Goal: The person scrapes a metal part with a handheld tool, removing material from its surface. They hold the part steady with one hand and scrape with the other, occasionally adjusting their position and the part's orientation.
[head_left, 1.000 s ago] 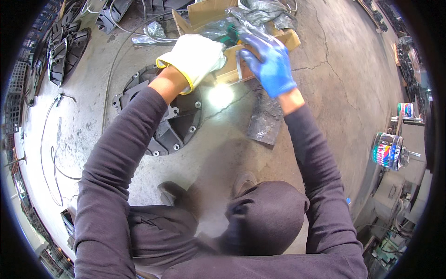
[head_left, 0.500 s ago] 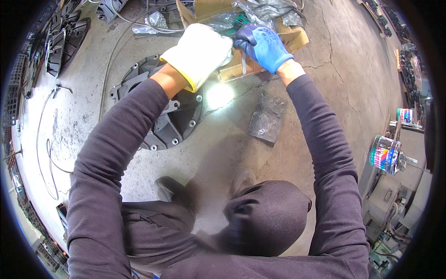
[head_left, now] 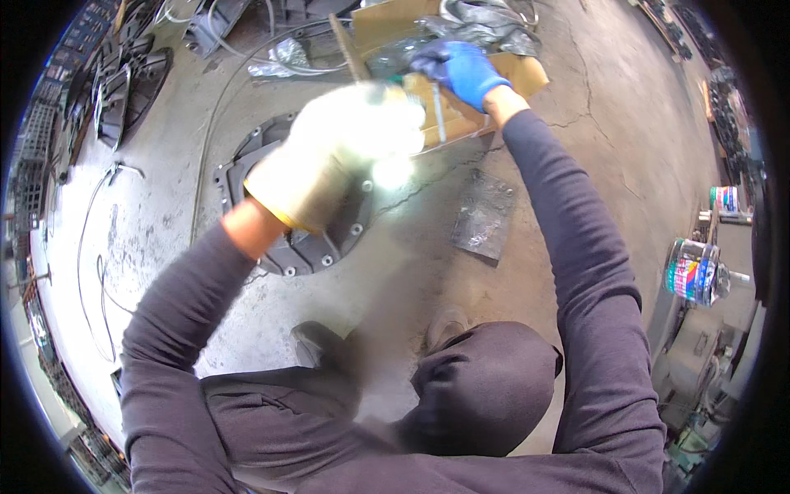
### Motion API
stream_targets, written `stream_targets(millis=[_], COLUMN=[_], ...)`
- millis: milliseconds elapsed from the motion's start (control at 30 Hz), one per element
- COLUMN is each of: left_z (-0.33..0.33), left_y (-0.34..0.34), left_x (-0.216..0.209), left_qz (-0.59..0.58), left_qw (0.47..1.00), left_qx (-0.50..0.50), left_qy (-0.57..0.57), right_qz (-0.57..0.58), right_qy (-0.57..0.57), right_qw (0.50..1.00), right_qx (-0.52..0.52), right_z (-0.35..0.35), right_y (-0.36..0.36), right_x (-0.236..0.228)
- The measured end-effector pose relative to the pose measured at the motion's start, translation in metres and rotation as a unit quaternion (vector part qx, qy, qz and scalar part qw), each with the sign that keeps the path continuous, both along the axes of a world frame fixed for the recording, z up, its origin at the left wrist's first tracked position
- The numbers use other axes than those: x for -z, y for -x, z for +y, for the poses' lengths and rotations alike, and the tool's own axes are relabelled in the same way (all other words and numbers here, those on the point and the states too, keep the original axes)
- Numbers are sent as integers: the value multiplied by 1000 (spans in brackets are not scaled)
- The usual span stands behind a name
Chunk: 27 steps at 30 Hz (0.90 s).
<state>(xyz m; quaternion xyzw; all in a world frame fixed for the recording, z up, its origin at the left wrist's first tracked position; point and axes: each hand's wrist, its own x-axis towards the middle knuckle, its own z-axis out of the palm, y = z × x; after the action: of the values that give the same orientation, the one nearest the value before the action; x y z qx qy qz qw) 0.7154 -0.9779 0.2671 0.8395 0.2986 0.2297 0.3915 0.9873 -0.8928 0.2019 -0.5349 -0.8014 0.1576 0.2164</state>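
Note:
My left hand, in a white glove with a yellow cuff, hovers over the near left corner of an open cardboard box. Glare and motion smear its fingers, so what they hold, if anything, is unclear. Above the box is my right hand, in a blue glove with darker fingers. Those fingers are curled closed beside clear plastic wrapping; their contents are hidden. Beneath my left forearm and glove lies a round dark metal casting with bolt holes around its rim, partly covered.
A flat plastic-wrapped packet lies on the concrete floor between my arms. Crumpled grey plastic rests on the box's far side. Cables trail at left, near more dark castings. A paint can stands at right.
My left hand has drawn back toward me and left, away from my right hand. My right hand stays over the box. The whole view has shifted slightly.

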Motion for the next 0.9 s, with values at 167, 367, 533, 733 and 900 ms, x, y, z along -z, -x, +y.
stream_targets(millis=[167,367,533,733,900], left_z=[13,-14,-21,-30,-37], left_y=[57,92,125,122,134], left_x=[-41,-18,-3,3,-34], left_qz=[-1,-43,142,-155,36], left_qw=[976,994,924,971,989], left_qx=[68,53,95,56,-53], left_qy=[-209,87,-341,175,134], right_qz=[487,313,307,349,298], right_qy=[-42,-107,29,79,37], right_qw=[871,944,950,934,953], right_qx=[45,10,-53,-4,-50], right_z=[-48,-117,-126,-125,-115], right_y=[37,94,128,148,155], right_x=[-22,-47,-37,-28,-24])
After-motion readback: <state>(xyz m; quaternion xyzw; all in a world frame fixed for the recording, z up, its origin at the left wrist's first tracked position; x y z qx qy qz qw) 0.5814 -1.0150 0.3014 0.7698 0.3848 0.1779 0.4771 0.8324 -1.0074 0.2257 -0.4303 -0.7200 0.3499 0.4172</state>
